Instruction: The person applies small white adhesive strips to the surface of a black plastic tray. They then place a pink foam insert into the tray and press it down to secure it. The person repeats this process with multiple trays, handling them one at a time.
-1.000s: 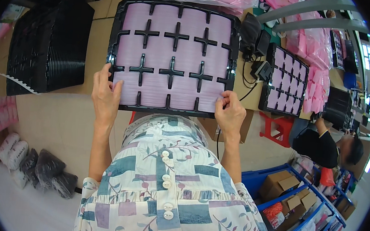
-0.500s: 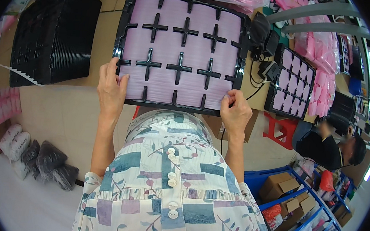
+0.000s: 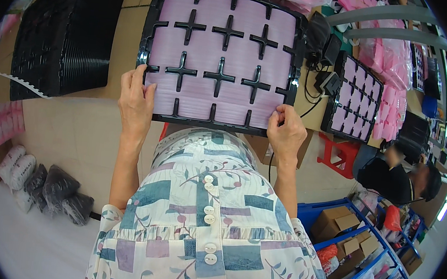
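Note:
A black plastic tray (image 3: 219, 77) lies before me, with cross-shaped dividers standing up between panels of lilac foam sheet (image 3: 201, 58). My left hand (image 3: 136, 100) grips the tray's near left edge, its fingers along the outer rim and its thumb on the foam side. At the near right corner, my right hand (image 3: 287, 130) is closed with bent fingers on the rim, thumb and forefinger close to the foam. The tray's near edge juts out over my lap. What lies beneath the tray is hidden.
A tall stack of black trays (image 3: 65, 38) stands on the table to the left. To the right are a black power adapter (image 3: 325, 83) with cables and another foam-filled tray (image 3: 355, 100). A red stool (image 3: 337, 156), a seated person (image 3: 395, 178) and blue shelving with cardboard boxes (image 3: 335, 224) are farther right.
The tray sits slightly higher in the picture, and my view has shifted a little. Both hands keep their places on its rim.

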Demonstrator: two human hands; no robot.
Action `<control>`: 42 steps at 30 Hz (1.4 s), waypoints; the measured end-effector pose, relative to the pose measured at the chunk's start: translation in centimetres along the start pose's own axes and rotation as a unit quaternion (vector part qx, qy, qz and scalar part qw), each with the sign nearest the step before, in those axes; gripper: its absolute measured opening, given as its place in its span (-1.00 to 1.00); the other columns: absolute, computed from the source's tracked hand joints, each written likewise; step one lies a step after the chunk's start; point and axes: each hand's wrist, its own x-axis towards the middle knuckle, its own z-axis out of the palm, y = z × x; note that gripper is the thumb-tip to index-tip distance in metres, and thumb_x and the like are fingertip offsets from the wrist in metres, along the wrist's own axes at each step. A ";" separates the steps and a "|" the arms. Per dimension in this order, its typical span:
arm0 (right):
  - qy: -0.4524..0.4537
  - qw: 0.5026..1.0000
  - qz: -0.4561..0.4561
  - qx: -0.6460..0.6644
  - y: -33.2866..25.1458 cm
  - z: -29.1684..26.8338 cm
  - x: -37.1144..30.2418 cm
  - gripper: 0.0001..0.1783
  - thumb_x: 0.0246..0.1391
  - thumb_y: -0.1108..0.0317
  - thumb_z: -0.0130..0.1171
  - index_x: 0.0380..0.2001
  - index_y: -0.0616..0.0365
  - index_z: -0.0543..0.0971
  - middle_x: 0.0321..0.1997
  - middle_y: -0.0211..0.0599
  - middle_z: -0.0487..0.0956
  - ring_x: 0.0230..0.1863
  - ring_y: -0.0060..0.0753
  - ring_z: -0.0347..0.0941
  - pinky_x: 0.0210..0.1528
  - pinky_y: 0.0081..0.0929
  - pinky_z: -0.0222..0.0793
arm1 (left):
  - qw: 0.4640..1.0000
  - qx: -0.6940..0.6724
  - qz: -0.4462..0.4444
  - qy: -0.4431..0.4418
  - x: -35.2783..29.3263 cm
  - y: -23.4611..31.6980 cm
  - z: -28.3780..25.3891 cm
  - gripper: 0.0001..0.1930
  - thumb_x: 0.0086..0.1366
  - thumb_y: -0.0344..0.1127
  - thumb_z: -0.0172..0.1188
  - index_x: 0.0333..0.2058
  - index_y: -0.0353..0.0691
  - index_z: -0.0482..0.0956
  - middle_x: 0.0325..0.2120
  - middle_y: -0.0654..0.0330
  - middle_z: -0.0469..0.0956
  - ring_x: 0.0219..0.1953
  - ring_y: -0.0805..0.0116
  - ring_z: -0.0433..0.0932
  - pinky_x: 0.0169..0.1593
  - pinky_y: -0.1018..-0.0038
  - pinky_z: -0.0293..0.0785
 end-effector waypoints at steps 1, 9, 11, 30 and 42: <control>0.001 1.000 -0.002 0.003 0.0 0.0 0.0 -0.90 -0.09 0.48 0.19 -0.43 0.08 0.54 -0.63 -0.35 0.51 -0.52 -0.24 0.50 -0.49 -0.26 0.37 | 1.000 -0.003 -0.003 0.000 0.0 0.0 0.0 -0.53 0.14 -0.59 0.27 0.06 -0.30 0.46 -0.12 0.08 0.43 -0.44 0.35 0.52 -0.32 0.42 0.53; 0.004 0.999 0.013 0.038 0.2 -0.1 -0.1 -0.91 -0.08 0.50 0.21 -0.43 0.11 0.54 -0.62 -0.34 0.52 -0.54 -0.26 0.50 -0.47 -0.32 0.39 | 1.000 -0.019 -0.012 0.011 -0.1 0.1 0.1 -0.58 0.14 -0.61 0.25 0.02 -0.30 0.49 -0.17 0.10 0.44 -0.44 0.37 0.49 -0.32 0.43 0.50; 0.004 0.999 0.019 0.048 0.2 -0.1 -0.2 -0.91 -0.08 0.51 0.21 -0.44 0.12 0.54 -0.61 -0.34 0.52 -0.54 -0.27 0.50 -0.46 -0.32 0.39 | 0.999 -0.024 -0.015 0.015 -0.2 -0.3 0.2 -0.58 0.15 -0.61 0.25 0.01 -0.29 0.49 -0.18 0.10 0.44 -0.44 0.37 0.49 -0.32 0.43 0.50; -0.038 0.992 -0.085 -0.091 -0.8 -1.8 -0.3 -0.77 -0.08 0.50 0.26 -0.26 0.09 0.60 -0.24 -0.29 0.52 -0.21 -0.20 0.47 -0.17 -0.23 0.37 | 0.962 0.236 0.134 0.030 -1.6 0.1 -0.4 -0.74 0.08 -0.54 0.26 -0.20 -0.38 0.59 -0.14 0.05 0.49 -0.02 0.03 0.44 0.09 0.18 0.37; -0.162 0.941 -0.278 -0.106 2.4 -1.5 -2.2 -0.26 0.26 -0.21 -0.14 0.23 0.19 0.40 0.34 -0.21 0.34 0.37 -0.21 0.21 0.42 0.05 -0.14 | 0.958 0.116 0.215 -0.150 -3.1 0.0 -1.4 -0.22 0.08 0.08 0.30 0.14 -0.38 0.39 0.22 -0.10 0.31 0.27 -0.05 0.28 0.28 0.20 0.26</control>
